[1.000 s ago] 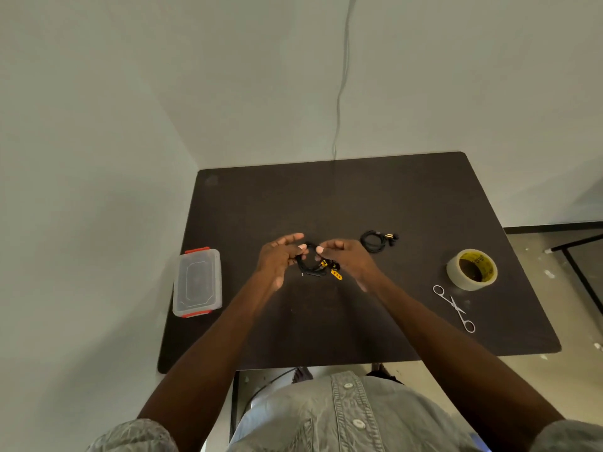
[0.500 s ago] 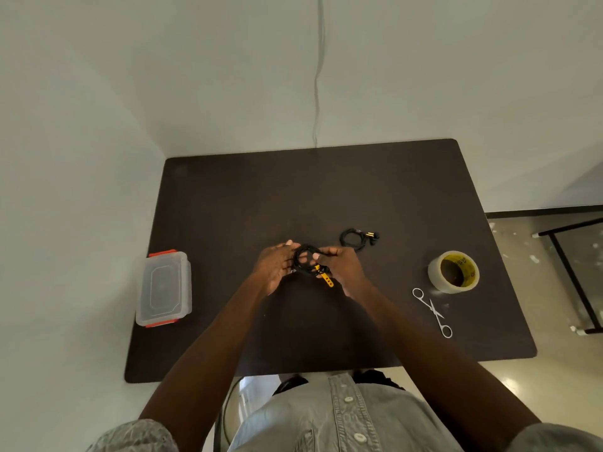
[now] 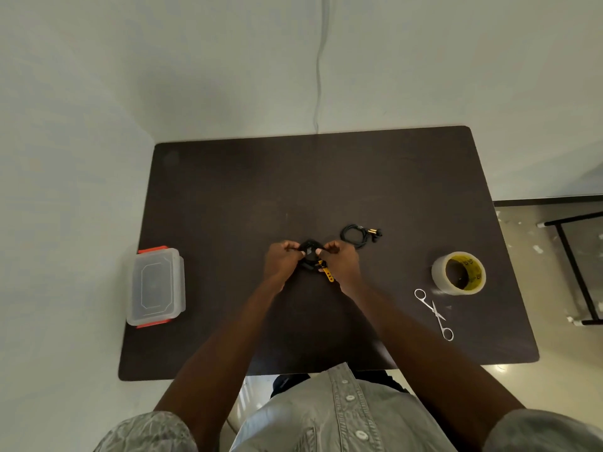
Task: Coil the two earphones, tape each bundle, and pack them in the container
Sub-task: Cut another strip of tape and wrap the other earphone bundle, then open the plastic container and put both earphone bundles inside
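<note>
Over the middle of the dark table (image 3: 326,177), my left hand (image 3: 282,262) and my right hand (image 3: 341,264) both pinch a small black earphone coil (image 3: 310,252) between them. A yellow piece hangs from the coil beside my right hand. A second black earphone coil (image 3: 357,235) with gold-tipped buds lies on the table just beyond my right hand. The clear plastic container (image 3: 156,286) with red clips sits lidded at the table's left edge. A roll of tape (image 3: 458,272) lies at the right, with small scissors (image 3: 434,313) in front of it.
The table stands in a corner, with walls at the back and left. A white cable (image 3: 321,60) runs down the back wall. On the floor to the right stands a dark metal frame (image 3: 574,269).
My hands have drawn closer together and their fingers have curled tighter round the coil. The camera view has shifted, so the table sits lower in the frame.
</note>
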Available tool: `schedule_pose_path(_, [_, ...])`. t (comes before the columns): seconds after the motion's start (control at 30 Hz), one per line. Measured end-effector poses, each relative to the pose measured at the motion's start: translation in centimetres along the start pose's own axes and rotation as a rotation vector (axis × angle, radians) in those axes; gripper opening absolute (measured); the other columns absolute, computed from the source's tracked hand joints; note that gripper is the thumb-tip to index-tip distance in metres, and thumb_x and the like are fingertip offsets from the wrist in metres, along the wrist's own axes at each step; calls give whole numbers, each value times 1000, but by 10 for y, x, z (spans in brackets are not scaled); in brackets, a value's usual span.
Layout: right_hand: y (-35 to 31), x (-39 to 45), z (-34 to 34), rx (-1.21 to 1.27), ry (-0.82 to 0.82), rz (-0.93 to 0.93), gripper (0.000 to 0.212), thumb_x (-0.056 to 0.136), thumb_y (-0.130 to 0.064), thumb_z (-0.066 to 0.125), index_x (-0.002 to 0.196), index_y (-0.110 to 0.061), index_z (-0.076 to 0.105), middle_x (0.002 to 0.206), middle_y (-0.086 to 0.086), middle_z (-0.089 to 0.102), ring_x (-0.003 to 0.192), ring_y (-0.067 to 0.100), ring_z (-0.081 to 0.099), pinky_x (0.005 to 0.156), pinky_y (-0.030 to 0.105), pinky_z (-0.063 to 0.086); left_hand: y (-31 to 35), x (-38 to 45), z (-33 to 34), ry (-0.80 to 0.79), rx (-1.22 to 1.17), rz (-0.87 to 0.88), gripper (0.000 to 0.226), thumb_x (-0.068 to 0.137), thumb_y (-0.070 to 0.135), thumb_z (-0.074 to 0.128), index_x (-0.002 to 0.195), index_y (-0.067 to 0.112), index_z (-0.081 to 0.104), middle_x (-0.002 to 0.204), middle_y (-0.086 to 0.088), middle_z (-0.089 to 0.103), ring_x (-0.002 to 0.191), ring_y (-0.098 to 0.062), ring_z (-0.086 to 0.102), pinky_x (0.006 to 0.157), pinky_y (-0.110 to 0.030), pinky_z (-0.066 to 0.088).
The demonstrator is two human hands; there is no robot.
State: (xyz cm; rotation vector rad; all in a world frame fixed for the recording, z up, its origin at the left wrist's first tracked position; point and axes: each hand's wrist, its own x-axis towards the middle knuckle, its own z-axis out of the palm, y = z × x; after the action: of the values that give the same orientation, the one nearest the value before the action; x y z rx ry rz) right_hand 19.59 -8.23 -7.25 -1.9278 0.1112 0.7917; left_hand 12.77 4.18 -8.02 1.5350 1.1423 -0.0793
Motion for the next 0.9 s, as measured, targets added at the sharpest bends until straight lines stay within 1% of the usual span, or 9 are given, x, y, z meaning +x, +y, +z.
schedule_pose_path(0.07, [0,0,3,-52,25,-20,10,86,-7,70,89,2,65,76,8,62,58,7,56,41,10,43,-4,1,1,32,73,49,16,77,6,70,88,18,68,86,-4,71,79,-15,63,77,-32,53])
schedule_pose_path(0.1, [1,0,5,-65,33,-23,10,86,-7,70,88,1,65,76,9,61,57,7,56,41,10,43,-3,0,2,48,106,71,18,77,5,70,92,15,69,89,-5,72,80,-14,63,77,-29,52])
schedule_pose_path(0.2, [3,2,12,-55,48,-7,10,84,-8,72,84,-1,65,79,13,63,64,17,63,47,23,54,-2,-3,3,77,236,170,28,77,12,71,105,11,67,95,-2,68,85,-12,60,75,-23,46])
schedule_pose_path(0.33, [3,1,12,-162,79,-38,13,83,-11,73,84,-2,63,72,6,59,58,10,55,42,10,39,-5,-5,2,33,499,384,39,82,20,69,119,10,62,112,-8,61,101,-23,58,82,-28,43])
schedule_pose_path(0.43, [4,-1,13,-327,107,-84,13,87,-19,68,84,-9,60,76,3,61,71,19,58,51,23,39,-6,-4,1,4,640,481,36,88,22,62,122,10,60,118,-10,58,105,-26,56,84,-33,44])
schedule_pose_path(0.57, [10,-6,17,-599,141,-188,16,92,-26,58,95,-11,62,95,9,64,92,28,59,70,36,48,-7,-3,3,9,680,523,30,89,17,58,118,8,62,116,-11,58,104,-28,57,84,-35,44])
schedule_pose_path(0.7, [17,-8,14,-759,177,-227,29,94,-35,55,109,-11,63,117,10,54,112,29,49,94,41,38,-11,-2,3,7,681,534,31,89,19,59,119,10,63,116,-9,57,105,-26,56,87,-33,44])
schedule_pose_path(0.83, [13,-13,13,-811,195,-212,39,92,-48,53,111,-14,62,120,8,56,117,28,48,100,45,31,-16,-7,-4,-17,612,527,41,92,24,58,129,7,56,128,-11,54,116,-27,52,96,-34,42])
schedule_pose_path(0.9, [11,-17,14,-816,230,-215,44,91,-52,51,113,-15,62,122,7,55,120,28,45,103,46,29,-20,-14,-14,45,550,527,44,94,28,56,133,8,53,134,-11,51,121,-26,49,101,-35,41])
